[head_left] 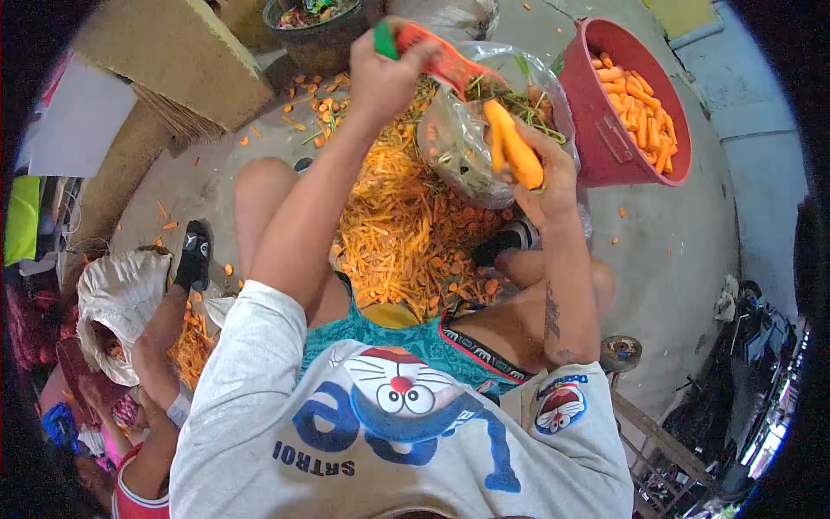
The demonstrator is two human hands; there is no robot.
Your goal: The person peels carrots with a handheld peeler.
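My left hand [385,82] is closed around a long orange-red peeler [441,60] with a green end, slightly blurred by motion. My right hand [549,177] grips a bright orange peeled carrot [517,147], with a thinner orange piece along its left side. Both hands are held up over a clear plastic bag [471,169] containing green stalks and dark scraps. The peeler's far end lies just above the carrot's tip. Between my legs spreads a heap of carrot peels [389,216] mixed with cut-off carrot ends.
A red tub [588,104] of peeled carrots stands at the right, beside the bag. A dark bucket [316,39] is at the back. At the left, another person's leg [164,337] and a white sack [121,303] are near more peels. A metal frame with a wheel [621,353] lies right.
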